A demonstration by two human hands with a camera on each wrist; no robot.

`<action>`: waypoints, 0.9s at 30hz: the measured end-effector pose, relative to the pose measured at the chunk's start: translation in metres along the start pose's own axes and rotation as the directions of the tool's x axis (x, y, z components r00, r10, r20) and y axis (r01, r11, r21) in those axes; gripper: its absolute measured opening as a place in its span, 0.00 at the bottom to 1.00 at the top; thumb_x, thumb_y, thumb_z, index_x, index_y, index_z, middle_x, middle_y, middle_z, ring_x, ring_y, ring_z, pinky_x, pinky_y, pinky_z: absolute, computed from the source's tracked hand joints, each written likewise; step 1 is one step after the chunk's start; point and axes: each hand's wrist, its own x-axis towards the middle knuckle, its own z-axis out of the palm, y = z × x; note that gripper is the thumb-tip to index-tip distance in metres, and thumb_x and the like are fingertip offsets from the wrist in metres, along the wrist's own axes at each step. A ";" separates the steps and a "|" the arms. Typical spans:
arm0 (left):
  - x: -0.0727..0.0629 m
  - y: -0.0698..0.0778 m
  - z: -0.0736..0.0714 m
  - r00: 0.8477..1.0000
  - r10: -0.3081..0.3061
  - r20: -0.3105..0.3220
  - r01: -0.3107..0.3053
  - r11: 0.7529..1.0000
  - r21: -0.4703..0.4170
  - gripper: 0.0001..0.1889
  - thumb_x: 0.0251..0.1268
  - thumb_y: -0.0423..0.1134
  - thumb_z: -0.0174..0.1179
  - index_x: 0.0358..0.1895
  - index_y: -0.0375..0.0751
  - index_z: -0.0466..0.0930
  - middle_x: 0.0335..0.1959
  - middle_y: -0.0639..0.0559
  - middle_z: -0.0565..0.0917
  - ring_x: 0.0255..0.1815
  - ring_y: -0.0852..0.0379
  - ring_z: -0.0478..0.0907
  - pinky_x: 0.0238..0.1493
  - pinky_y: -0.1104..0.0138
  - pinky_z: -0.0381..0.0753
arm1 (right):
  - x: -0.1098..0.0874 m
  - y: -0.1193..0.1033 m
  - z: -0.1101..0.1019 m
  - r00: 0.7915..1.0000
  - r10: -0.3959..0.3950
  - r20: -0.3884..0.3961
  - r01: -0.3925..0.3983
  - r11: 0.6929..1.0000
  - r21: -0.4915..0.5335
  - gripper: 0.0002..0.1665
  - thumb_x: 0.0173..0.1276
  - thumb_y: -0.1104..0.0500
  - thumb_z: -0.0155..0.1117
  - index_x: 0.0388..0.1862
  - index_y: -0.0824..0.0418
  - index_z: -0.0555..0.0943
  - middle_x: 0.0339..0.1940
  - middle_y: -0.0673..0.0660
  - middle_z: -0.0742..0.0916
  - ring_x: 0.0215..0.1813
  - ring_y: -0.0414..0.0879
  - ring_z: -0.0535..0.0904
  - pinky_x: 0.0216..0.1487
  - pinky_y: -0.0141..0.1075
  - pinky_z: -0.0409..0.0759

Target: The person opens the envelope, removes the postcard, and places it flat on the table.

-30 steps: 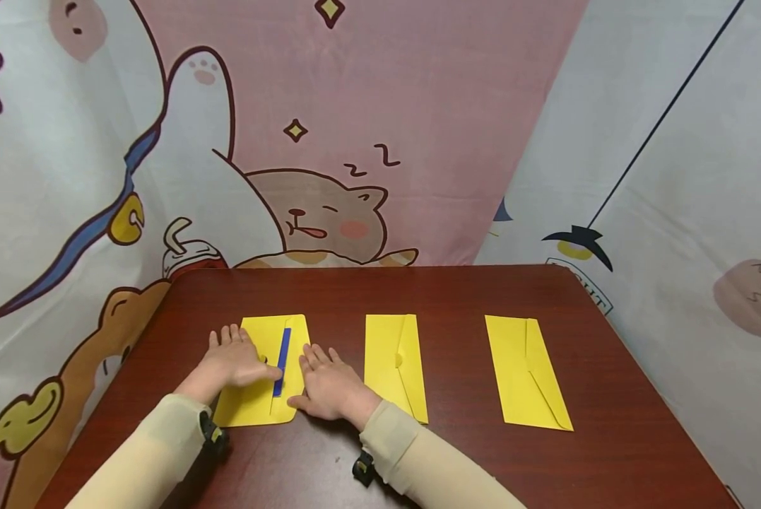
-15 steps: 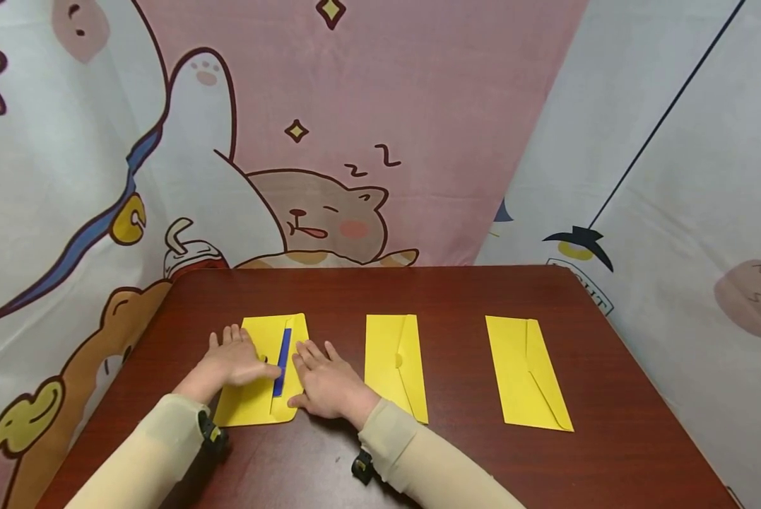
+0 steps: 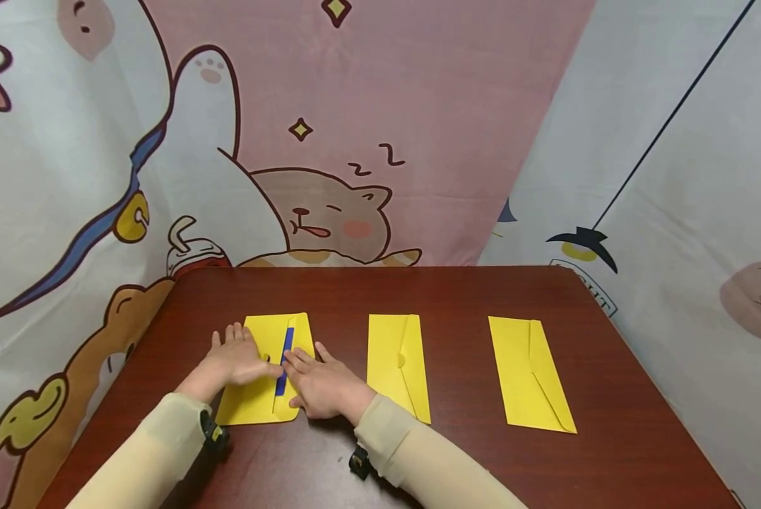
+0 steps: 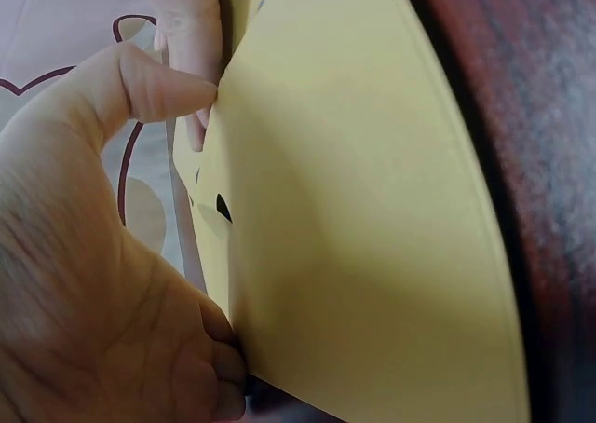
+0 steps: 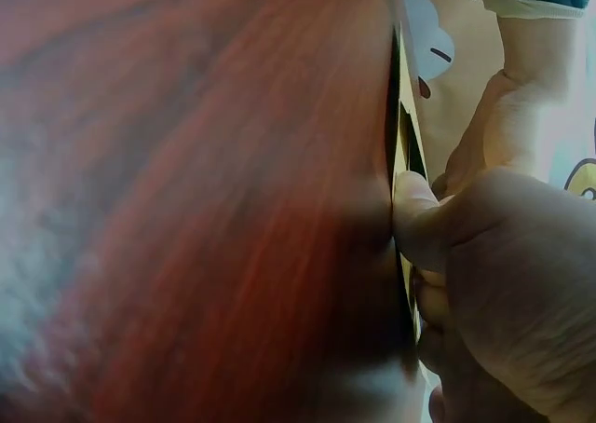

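Yellow envelope [image 3: 256, 401] with straight blue strip [image 3: 287, 341] lies under left hand [image 3: 236, 360]

Cartoon-printed backdrop [image 3: 456, 127] behind a dark red counter [image 3: 463, 297]

A wood-grained, reddish-brown counter with rounded far corners fills the lower part of the head view. Behind it and along both sides hangs a lightly creased, cloth-like backdrop, pink in the centre and pale grey-white to the right. Printed on it, a dozing tan animal [image 3: 335, 212] pokes out its tongue beneath two "z" marks. To its left, a large white figure [image 3: 107, 92] wears a blue band [image 3: 81, 247] with a yellow bell [image 3: 131, 218]. The light is soft, leaving a faint sheen on the counter's near edge.
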 end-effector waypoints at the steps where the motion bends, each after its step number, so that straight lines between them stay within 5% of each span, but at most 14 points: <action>1: 0.000 0.000 0.000 1.000 0.001 0.001 -0.001 1.000 0.003 0.72 0.56 0.76 0.62 0.75 0.07 0.43 0.77 0.10 0.44 0.80 0.16 0.41 0.75 0.28 0.33 | 0.000 0.000 -0.001 1.000 0.001 0.008 -0.001 1.000 0.001 0.43 0.83 0.35 0.50 0.88 0.51 0.56 0.89 0.48 0.56 0.87 0.43 0.47 0.84 0.49 0.44; 27: -0.003 0.002 -0.001 1.000 0.003 -0.013 -0.003 1.000 -0.005 0.72 0.56 0.75 0.62 0.75 0.06 0.43 0.77 0.10 0.44 0.79 0.15 0.41 0.75 0.27 0.35 | 0.004 0.001 -0.002 0.999 -0.031 0.014 0.032 0.998 -0.048 0.45 0.82 0.35 0.52 0.89 0.52 0.55 0.89 0.48 0.55 0.87 0.41 0.49 0.84 0.48 0.47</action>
